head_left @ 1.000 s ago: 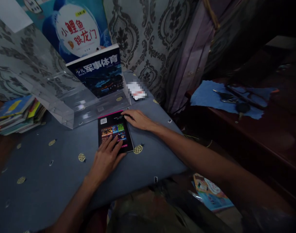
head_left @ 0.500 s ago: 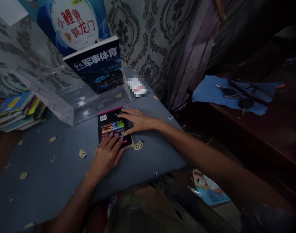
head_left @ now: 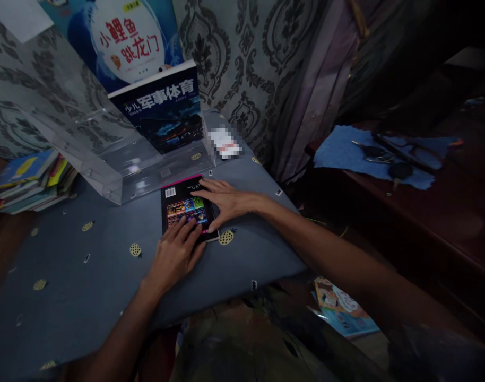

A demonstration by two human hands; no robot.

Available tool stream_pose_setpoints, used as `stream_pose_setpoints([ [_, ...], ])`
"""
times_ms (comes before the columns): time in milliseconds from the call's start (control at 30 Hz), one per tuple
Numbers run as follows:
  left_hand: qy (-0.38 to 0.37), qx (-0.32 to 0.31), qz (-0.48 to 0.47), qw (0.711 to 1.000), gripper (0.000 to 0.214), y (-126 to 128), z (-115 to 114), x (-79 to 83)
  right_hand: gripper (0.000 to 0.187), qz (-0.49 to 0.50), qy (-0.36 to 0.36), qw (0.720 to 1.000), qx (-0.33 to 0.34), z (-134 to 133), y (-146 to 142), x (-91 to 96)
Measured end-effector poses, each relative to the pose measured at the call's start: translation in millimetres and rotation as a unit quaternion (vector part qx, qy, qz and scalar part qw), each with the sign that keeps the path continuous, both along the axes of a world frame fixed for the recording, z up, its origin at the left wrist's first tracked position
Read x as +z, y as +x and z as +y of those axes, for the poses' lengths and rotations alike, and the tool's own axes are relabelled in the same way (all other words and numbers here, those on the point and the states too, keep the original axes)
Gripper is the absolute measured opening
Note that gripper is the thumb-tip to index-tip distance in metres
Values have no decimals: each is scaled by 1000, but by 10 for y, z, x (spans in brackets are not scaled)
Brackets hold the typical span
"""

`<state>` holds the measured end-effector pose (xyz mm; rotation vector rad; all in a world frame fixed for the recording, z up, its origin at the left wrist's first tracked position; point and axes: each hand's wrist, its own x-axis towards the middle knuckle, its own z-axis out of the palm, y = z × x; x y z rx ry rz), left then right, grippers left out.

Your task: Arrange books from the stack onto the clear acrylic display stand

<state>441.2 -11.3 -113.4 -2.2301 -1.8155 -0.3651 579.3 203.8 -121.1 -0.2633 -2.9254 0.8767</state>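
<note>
A small black book (head_left: 182, 195) with a barcode, colourful pictures and a pink top edge lies flat on the table. My left hand (head_left: 176, 252) rests on its lower end, fingers stretched over the cover. Spread wide, my right hand (head_left: 226, 201) lies along the right side, with its thumb by the lower right corner and its fingers near the top. Neither hand is closed round the book. Just behind it stands a clear plastic rack (head_left: 111, 188) holding an upright dark blue book (head_left: 166, 116) and a taller blue book (head_left: 135, 40) at the back.
A stack of thin books (head_left: 35, 178) sits at the table's left. Beside the rack is a blurred-out white item (head_left: 225, 143). Glasses and keys lie on a blue cloth (head_left: 338, 151) on a brown surface to the right. Another picture book (head_left: 344, 310) lies below the table edge (head_left: 274, 278).
My right thumb has moved down and outward to the book's lower right corner, and the pages there now look level with the cover. My left hand has stayed almost still.
</note>
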Motion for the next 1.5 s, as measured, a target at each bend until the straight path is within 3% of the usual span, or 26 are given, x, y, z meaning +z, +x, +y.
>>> stream_pose_setpoints([
  [200,27,0,-5,1000,29,17,12,-17,136,-59,12,998,-3,-85,4,116],
  [467,-2,10,-11,1000,25,-38,145,128,131,-48,18,999,6,-76,17,100],
  [633,-62,16,-49,997,28,-187,521,162,132,-18,15,1000,-5,-133,83,76],
  [800,-97,14,-63,993,38,-339,1014,77,134,1,9,999,-36,-172,150,-3],
  [933,-102,32,-63,992,41,-397,1238,13,133,9,-1,999,-37,-186,175,4],
  [1267,-85,56,-61,993,43,-366,1217,-59,141,-32,-18,999,-1,-226,220,71],
  [1500,-86,69,-52,993,43,-353,1249,-56,133,-30,-34,999,12,-200,248,75],
])
